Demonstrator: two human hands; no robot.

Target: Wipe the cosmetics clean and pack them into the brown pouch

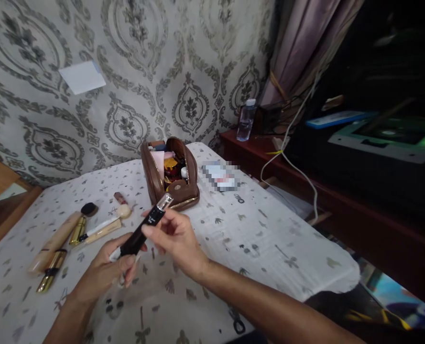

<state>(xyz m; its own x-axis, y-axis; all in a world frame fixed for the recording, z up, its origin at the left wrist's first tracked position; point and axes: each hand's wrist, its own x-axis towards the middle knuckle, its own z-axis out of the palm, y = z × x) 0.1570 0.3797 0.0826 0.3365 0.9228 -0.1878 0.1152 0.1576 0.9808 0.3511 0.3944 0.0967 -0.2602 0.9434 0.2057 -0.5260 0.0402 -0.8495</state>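
My left hand [101,272] is closed around the lower end of a black cosmetic tube [140,238] with a shiny clear or silver cap. Something white [115,254], perhaps a wipe, sticks out between the left fingers and the tube's base. Higher up, the thumb and fingers of my right hand [181,241] pinch the same tube just below its cap. The tube is tilted, cap end up and to the right. Right behind it stands a brown zip bag [150,179], unzipped, with several small items inside, one with a yellow top [170,165].
Left on the patterned cloth [269,253] lie a large beige tube [59,236], gold-capped cosmetics [50,271], slim tubes [103,231] and a small lip tube [119,198]. A blurred-out item [220,177] is right of the bag. A water bottle [246,122] and white cable [301,184] are farther right.
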